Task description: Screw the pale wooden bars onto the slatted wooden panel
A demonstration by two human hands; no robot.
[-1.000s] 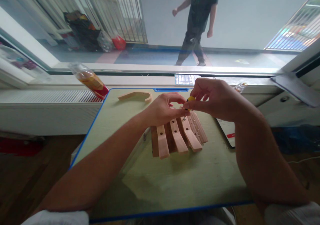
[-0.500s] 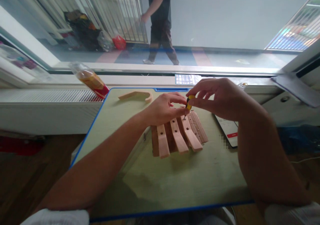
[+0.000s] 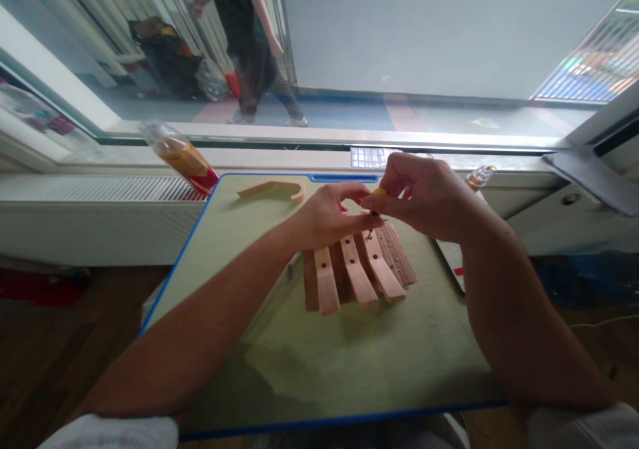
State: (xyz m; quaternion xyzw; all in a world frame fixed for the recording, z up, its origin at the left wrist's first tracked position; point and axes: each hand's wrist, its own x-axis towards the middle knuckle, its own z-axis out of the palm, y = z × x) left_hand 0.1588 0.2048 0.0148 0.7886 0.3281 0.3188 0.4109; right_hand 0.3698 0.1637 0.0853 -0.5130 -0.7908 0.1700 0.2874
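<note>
In my right hand point(image 3: 422, 193), closed around its top, is a small yellow-and-black screwdriver point(image 3: 380, 191). The thumb and forefinger of my left hand point(image 3: 327, 219) close on its lower part, while the rest of that hand lies over the wooden pieces. Below the driver, a screw point(image 3: 370, 235) stands in the rightmost of three curved wooden hooks point(image 3: 382, 277). These light hooks, with dark holes, lie side by side on a brown wooden board point(image 3: 399, 256); their far ends are hidden under my left hand. Several small screws are scattered on the board's right strip.
A loose curved wooden hook point(image 3: 272, 185) lies at the table's back left. The green table point(image 3: 359, 362) has a blue edge. A bottle point(image 3: 182, 159) leans beside it, left. Partly behind my right arm is a flat dark-edged item point(image 3: 452, 256). Outside the window, a person point(image 3: 249, 43) walks.
My right hand has turned and shifted slightly left on the screwdriver, covering more of its handle. My left hand stays nearly in place. The person outside has moved left.
</note>
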